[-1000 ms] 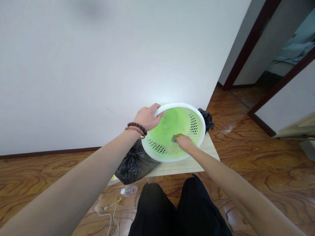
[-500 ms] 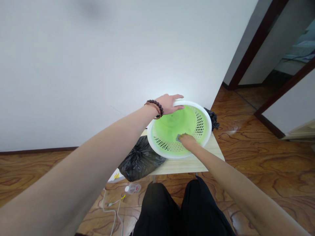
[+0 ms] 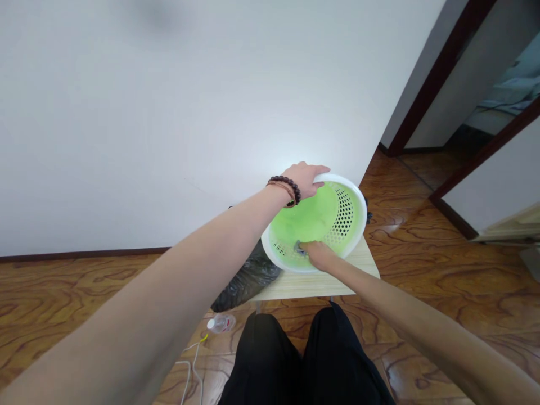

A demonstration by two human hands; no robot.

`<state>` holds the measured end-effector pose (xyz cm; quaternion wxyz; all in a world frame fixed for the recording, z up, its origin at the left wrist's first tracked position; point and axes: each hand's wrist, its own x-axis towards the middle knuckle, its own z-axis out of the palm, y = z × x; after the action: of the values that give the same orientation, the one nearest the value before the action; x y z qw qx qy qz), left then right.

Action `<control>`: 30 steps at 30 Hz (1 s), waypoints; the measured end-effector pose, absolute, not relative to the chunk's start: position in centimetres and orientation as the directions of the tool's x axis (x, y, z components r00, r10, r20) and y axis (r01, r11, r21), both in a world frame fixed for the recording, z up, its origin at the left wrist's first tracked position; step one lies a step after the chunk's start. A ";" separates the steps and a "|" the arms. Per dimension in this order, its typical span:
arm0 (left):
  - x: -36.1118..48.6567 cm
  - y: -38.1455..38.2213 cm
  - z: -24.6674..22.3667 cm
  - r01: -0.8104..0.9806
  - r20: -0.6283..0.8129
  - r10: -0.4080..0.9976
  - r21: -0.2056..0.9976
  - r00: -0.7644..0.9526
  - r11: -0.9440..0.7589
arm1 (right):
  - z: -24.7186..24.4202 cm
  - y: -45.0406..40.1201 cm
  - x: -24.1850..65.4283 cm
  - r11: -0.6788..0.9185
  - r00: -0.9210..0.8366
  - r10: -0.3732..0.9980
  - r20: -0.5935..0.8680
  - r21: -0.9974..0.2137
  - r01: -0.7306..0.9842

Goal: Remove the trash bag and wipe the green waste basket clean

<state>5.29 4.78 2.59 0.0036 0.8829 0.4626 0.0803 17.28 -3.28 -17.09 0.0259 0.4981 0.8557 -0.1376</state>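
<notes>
A green plastic basket (image 3: 310, 216) with a white rim and rows of holes stands tilted on a small pale wooden table (image 3: 304, 288). My left hand (image 3: 306, 177) grips the far rim, thumb inside and fingers outside. Dark beads circle that wrist. Inside the basket, near its front wall, my right hand (image 3: 319, 254) is closed on a small grey cloth (image 3: 300, 247), which touches the perforated side. Part of the cloth is hidden by the fingers.
A black plastic bag (image 3: 251, 278) lies on the table left of the basket. On the wooden floor are a clear bottle (image 3: 222, 323) and white cables (image 3: 194, 365). A white wall (image 3: 169, 112) rises behind, and a doorway opens at the right.
My left hand has shifted right along the rim, and the basket has turned and moved slightly right. My right hand with the cloth has moved a little left and toward me.
</notes>
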 end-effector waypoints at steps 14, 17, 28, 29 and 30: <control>3.5 5.1 2.1 0.818 0.191 0.814 0.077 0.549 -0.570 | -16.2 -0.1 16.9 0.232 -0.270 0.958 -0.097 -0.290 0.929; 3.7 4.8 1.9 0.813 0.214 0.808 0.089 0.549 -0.576 | -17.9 -2.5 14.0 0.229 -0.272 0.957 -0.098 -0.321 0.919; 3.8 4.5 2.0 0.836 0.192 0.840 0.126 0.508 -0.535 | -17.5 -5.6 14.9 0.356 -0.382 0.916 0.121 -0.681 0.640; 3.9 4.4 2.0 0.838 0.194 0.840 0.119 0.506 -0.533 | -17.3 -4.6 15.4 0.340 -0.349 0.929 0.124 -0.657 0.673; 3.9 4.4 2.0 0.839 0.198 0.839 0.113 0.507 -0.533 | -17.1 -3.6 15.8 0.327 -0.318 0.939 0.131 -0.631 0.704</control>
<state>3.93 4.38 2.02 0.0012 0.8679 0.4833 0.1146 15.83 -3.57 -17.12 -0.2470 0.5291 0.7761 -0.2381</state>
